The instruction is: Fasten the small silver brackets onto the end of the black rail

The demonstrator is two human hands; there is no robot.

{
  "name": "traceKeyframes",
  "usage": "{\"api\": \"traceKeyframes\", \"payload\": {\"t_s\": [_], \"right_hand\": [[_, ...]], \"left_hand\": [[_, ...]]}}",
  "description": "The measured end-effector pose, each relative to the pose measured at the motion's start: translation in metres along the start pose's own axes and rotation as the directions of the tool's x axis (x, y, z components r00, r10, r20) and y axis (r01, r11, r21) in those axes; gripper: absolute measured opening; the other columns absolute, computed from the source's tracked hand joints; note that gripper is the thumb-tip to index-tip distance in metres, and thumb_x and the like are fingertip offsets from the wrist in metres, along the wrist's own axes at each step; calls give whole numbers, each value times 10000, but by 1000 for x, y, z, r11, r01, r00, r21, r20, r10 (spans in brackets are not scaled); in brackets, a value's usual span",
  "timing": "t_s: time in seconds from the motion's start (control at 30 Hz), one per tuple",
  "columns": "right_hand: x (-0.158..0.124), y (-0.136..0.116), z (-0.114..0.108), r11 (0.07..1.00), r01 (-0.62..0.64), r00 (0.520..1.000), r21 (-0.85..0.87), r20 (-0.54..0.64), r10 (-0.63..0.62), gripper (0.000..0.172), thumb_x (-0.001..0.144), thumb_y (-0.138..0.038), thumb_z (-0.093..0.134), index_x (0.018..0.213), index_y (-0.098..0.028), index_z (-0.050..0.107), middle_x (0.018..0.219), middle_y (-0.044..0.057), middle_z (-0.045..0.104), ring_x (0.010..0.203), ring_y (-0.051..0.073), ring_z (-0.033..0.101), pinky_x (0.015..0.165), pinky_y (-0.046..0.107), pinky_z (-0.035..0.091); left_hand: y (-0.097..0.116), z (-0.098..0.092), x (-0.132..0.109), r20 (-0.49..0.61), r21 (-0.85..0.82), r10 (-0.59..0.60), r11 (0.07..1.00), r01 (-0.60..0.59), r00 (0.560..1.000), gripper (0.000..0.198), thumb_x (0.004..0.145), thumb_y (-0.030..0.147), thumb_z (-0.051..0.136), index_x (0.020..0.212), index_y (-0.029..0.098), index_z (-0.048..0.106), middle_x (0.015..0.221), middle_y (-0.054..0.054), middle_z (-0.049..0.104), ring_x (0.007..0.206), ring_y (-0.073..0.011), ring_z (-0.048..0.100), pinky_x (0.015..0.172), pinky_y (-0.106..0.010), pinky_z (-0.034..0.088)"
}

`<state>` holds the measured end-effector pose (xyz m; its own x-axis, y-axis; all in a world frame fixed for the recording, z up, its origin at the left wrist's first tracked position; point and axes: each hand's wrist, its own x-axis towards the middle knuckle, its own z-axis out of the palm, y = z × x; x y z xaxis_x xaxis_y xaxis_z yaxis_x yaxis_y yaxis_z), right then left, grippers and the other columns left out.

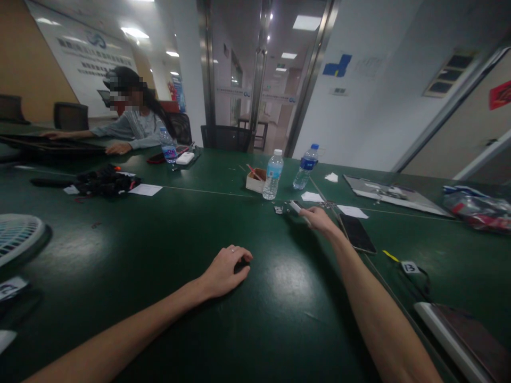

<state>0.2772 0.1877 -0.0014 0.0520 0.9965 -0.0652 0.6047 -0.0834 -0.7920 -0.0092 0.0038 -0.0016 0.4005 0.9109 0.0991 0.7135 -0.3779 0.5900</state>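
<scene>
My right hand reaches far over the green table, its fingers closed on a small white flat object; its exact kind is too small to tell. Small metal pieces lie just left of that hand. A black phone-like slab is on the table to the right of my right wrist. Nearer to me, my left hand rests on its side on the tabletop. Its fingers are loosely curved, with a gap to the thumb and nothing visible between them.
Two water bottles stand behind my right hand, beside a small wooden box. A grey panel and a plastic bag lie at the right. Left are a black bundle, a fan and a seated person.
</scene>
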Motion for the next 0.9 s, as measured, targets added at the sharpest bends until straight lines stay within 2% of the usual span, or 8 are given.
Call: {"api": "traceKeyframes", "payload": {"t_s": [0.2,0.43,0.67,0.9], "right_hand": [[-2,5,-7,939,-148,977,310,195,90,123,827,-280,479,800,-161,493,612,-5,478,487,91,459,394,180,398],[-3,6,-23,822,-304,938,482,304,169,142,860,-273,418,820,-158,492,632,7,502,474,76,467,388,145,428],[-1,13,-27,761,-391,897,517,399,190,197,852,-238,355,837,-129,519,570,18,469,436,90,426,343,147,369],[3,23,-32,779,-371,906,506,380,185,226,863,-242,340,893,-126,532,543,10,457,416,101,395,321,154,325]], "left_hand": [[-1,0,0,6,-1,-5,1000,5,1000,205,856,213,518,1043,164,587,1010,-53,620,932,-215,563,844,-380,451],[-3,3,1,-17,-12,5,1000,-6,1000,189,856,226,527,1027,182,594,1001,-46,625,921,-213,563,839,-372,451],[-2,2,1,-11,-14,3,1000,-3,1000,200,861,228,525,1043,178,591,1017,-51,621,928,-212,563,840,-371,452],[1,0,1,0,-10,-9,1000,9,1000,203,861,221,525,1046,170,591,1019,-53,621,932,-212,562,835,-368,454]]}}
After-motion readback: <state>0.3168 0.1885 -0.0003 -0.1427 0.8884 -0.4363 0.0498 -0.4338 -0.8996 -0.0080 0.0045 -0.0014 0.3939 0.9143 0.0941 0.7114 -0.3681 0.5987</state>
